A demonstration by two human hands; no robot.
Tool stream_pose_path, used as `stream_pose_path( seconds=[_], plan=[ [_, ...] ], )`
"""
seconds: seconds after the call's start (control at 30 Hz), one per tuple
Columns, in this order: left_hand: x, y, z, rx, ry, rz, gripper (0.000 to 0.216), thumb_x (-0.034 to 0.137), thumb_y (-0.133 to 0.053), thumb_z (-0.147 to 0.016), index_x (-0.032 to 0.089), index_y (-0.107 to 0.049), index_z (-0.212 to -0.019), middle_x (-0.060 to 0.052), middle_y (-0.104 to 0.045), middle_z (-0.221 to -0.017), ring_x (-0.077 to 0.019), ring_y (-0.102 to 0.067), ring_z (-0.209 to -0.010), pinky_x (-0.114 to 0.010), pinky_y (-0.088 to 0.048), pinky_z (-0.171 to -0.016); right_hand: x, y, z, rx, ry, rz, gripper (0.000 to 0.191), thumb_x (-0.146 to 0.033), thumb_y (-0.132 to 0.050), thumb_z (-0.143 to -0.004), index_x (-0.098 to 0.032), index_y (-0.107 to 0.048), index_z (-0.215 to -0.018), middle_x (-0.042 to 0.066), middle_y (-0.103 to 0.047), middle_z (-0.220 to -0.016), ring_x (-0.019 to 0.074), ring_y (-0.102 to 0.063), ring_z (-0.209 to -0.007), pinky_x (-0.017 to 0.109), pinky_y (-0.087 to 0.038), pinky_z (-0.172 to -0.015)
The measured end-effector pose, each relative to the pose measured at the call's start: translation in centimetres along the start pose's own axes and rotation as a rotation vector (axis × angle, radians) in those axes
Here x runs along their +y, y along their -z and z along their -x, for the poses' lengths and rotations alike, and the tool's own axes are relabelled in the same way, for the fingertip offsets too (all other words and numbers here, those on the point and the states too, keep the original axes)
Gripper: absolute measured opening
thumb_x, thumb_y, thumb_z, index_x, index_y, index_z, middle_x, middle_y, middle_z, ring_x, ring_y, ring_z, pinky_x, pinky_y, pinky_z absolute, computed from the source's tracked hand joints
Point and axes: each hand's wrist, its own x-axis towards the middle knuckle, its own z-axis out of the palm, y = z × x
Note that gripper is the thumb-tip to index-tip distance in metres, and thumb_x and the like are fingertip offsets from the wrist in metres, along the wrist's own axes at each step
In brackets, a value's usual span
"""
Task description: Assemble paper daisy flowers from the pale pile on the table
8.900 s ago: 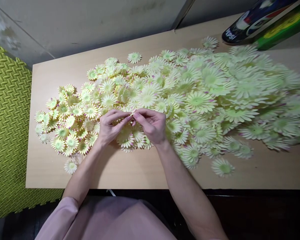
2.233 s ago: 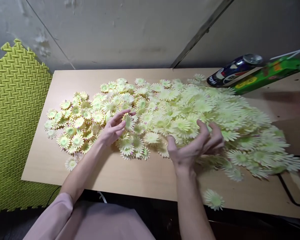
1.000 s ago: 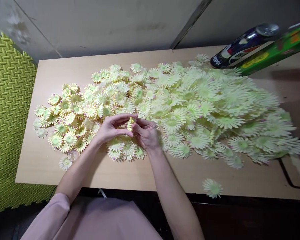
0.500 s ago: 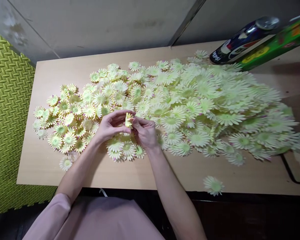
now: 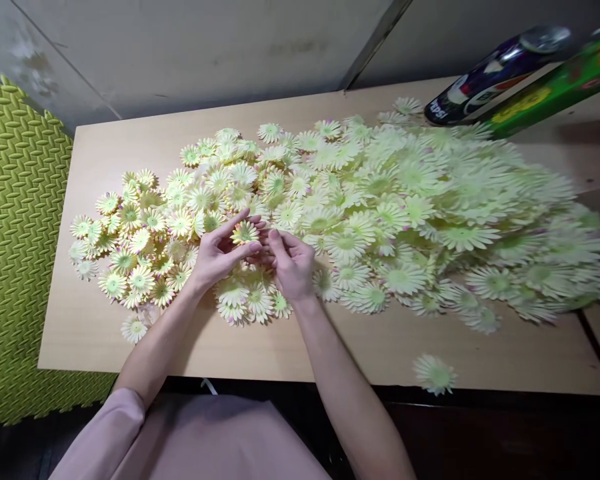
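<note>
My left hand (image 5: 217,259) holds a small cream-yellow artificial flower head (image 5: 245,233) with a green centre, cupped between the thumb and fingers with its face turned up. Beside it my right hand (image 5: 295,265) is closed, thumb laid against curled fingers. Its fingertips meet those of the left hand, and whatever they may pinch is hidden. Under and around both hands spreads a heap of pale flower heads (image 5: 350,247), some with purple petal tips. To the left lies a group of smaller, fuller flower heads (image 5: 140,279).
A dark blue Pepsi can (image 5: 490,80) and a green printed box (image 5: 555,83) stand at the back right of the wooden table (image 5: 240,360). One loose flower head (image 5: 435,374) lies by the front edge. A grey wall rises behind; a green foam mat (image 5: 20,233) stands at left.
The flower head has turned from edge-on to face-up and shifted left into my left hand. My right fingers have come off it. The camera view has shifted slightly.
</note>
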Motion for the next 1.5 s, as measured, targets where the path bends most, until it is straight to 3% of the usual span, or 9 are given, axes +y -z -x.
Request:
stream_pose_path(
  seconds=[0.2, 0.37, 0.5, 0.7, 0.9, 1.1, 1.2, 1.37, 1.5],
  plan=[
    [-0.1, 0.3, -0.2, 0.041, -0.092, -0.124, 0.037, 0.034, -0.071, -0.084, 0.017, -0.069, -0.116, -0.011, -0.076, -0.111, -0.0208, -0.073, -0.103, -0.034, -0.059, -0.094, -0.2, 0.5, -0.1, 0.043, 0.123, -0.061, 0.019, -0.041, -0.07, -0.084, -0.022, -0.071, -0.088, 0.0, -0.067, -0.076, 0.0112, -0.063, -0.056, 0.025, -0.054, -0.048],
    [-0.4, -0.1, 0.0, -0.085, 0.018, 0.015, 0.055, 0.034, -0.081, -0.074, 0.022, -0.053, -0.119, -0.011, -0.072, -0.118, -0.0222, -0.072, -0.108, -0.031, -0.061, -0.085, 0.1, 0.9, -0.1, -0.018, 0.194, -0.003, 0.018, -0.04, -0.073, -0.082, -0.022, -0.073, -0.082, 0.0, -0.067, -0.071, 0.0112, -0.059, -0.056, 0.025, -0.048, -0.049],
    [-0.6, -0.1, 0.0, -0.095, 0.074, 0.119, 0.063, 0.038, -0.09, -0.057, 0.022, -0.044, -0.097, -0.006, -0.07, -0.108, -0.0279, -0.064, -0.123, -0.033, -0.059, -0.09, 0.0, 1.1, 0.1, -0.055, 0.236, 0.099, 0.018, -0.041, -0.076, -0.079, -0.023, -0.074, -0.079, 0.001, -0.067, -0.074, 0.0126, -0.059, -0.063, 0.027, -0.049, -0.056],
    [-1.0, 0.5, -0.2, -0.153, -0.007, -0.095, 0.049, 0.049, -0.085, -0.06, 0.017, -0.055, -0.082, -0.006, -0.066, -0.089, -0.0316, -0.061, -0.126, -0.031, -0.055, -0.089, -0.8, 0.9, 0.4, -0.169, 0.119, 0.102, 0.028, -0.046, -0.084, -0.067, -0.023, -0.071, -0.075, 0.0, -0.066, -0.066, 0.0134, -0.059, -0.055, 0.028, -0.049, -0.052],
    [-0.8, 0.2, -0.2, -0.148, 0.045, -0.109, 0.048, 0.053, -0.08, -0.067, 0.017, -0.056, -0.088, -0.003, -0.068, -0.087, -0.0175, -0.069, -0.09, -0.026, -0.054, -0.081, -0.2, 1.5, -0.1, -0.135, 0.128, 0.087, 0.018, -0.041, -0.08, -0.075, -0.024, -0.075, -0.074, -0.002, -0.066, -0.066, 0.0111, -0.057, -0.057, 0.025, -0.046, -0.053],
    [-0.3, 0.1, -0.2, -0.184, 0.112, -0.142, 0.035, 0.05, -0.065, -0.085, 0.019, -0.051, -0.093, 0.006, -0.049, -0.065, -0.0047, -0.041, -0.053, -0.018, -0.032, -0.052, 0.7, 2.2, -0.6, -0.117, 0.07, 0.022, 0.016, -0.041, -0.082, -0.072, -0.026, -0.078, -0.077, -0.001, -0.068, -0.072, 0.0123, -0.059, -0.064, 0.026, -0.049, -0.058],
    [-0.2, 0.1, -0.3, -0.169, 0.115, -0.151, 0.032, 0.051, -0.06, -0.088, 0.02, -0.051, -0.092, 0.007, -0.038, -0.061, -0.0055, -0.03, -0.051, -0.02, -0.024, -0.049, 0.6, 2.1, -0.5, -0.158, 0.037, -0.002, 0.018, -0.043, -0.08, -0.074, -0.026, -0.078, -0.078, -0.001, -0.068, -0.073, 0.0131, -0.06, -0.062, 0.027, -0.049, -0.054],
    [-0.1, 0.1, -0.4, -0.161, 0.129, -0.092, 0.033, 0.053, -0.059, -0.088, 0.021, -0.051, -0.09, 0.006, -0.035, -0.062, -0.0066, -0.029, -0.052, -0.022, -0.023, -0.049, 0.3, 1.8, -0.5, -0.191, 0.065, -0.012, 0.017, -0.04, -0.079, -0.076, -0.028, -0.079, -0.087, 0.001, -0.072, -0.089, 0.014, -0.064, -0.071, 0.026, -0.054, -0.06],
    [-0.5, 0.1, -0.5, -0.151, 0.153, -0.028, 0.035, 0.055, -0.061, -0.086, 0.022, -0.051, -0.09, 0.006, -0.034, -0.062, -0.0071, -0.03, -0.052, -0.022, -0.024, -0.049, 0.1, 1.6, -0.4, -0.236, 0.049, -0.032, 0.015, -0.038, -0.077, -0.078, -0.027, -0.079, -0.088, 0.0, -0.071, -0.082, 0.0123, -0.062, -0.063, 0.026, -0.053, -0.057]
  ],
)
